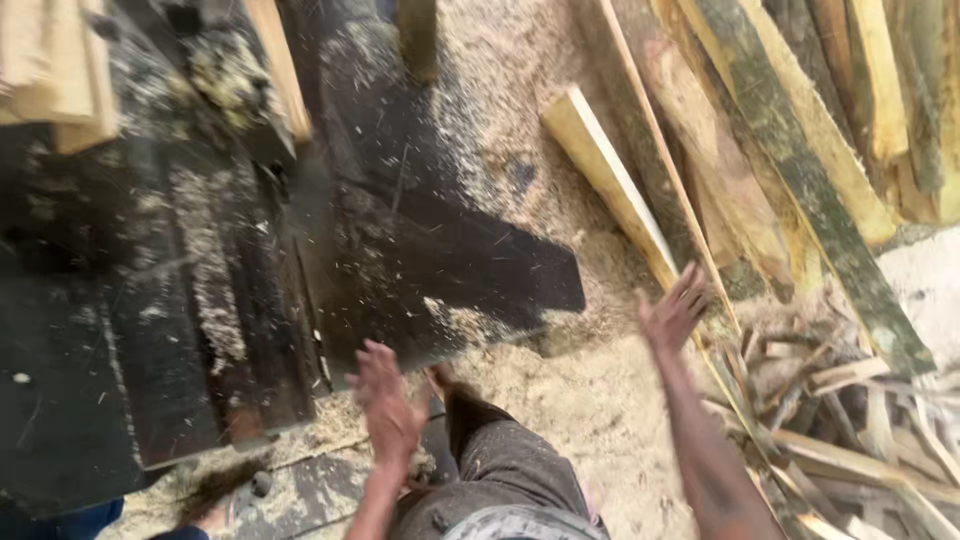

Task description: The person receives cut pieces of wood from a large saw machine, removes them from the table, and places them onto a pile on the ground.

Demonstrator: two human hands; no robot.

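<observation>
Sawdust (pixel 560 390) is covering the floor under you, pale and thick, and spilling onto the dark desk (pixel 150 330) that is filling the left half of the view. Its black surface is showing streaks of dust and is ending in a blunt corner jutting toward the middle. No packages, labels or signs are showing anywhere.

Planks (pixel 800 150) are leaning in a row across the upper right, long and rough, some pale yellow, one with dark green-black staining. One pale plank (pixel 610 180), with a clean squared end, is lying at a slant nearest your right hand. Below it, thin offcuts (pixel 860 420) are lying in a loose, crossed heap at the lower right. More pale boards (pixel 60 70) are sitting stacked at the upper left on the desk.

Your right hand (pixel 672 312) is reaching out with the arm extended, fingers spread open and gripping nothing, just beside the lower end of the pale plank; motion blur is hiding whether it is touching. Your left hand (pixel 388 408) is hovering open too, palm down, fingers loose, near the desk's edge and above your knee in grey trousers (pixel 500 470).
</observation>
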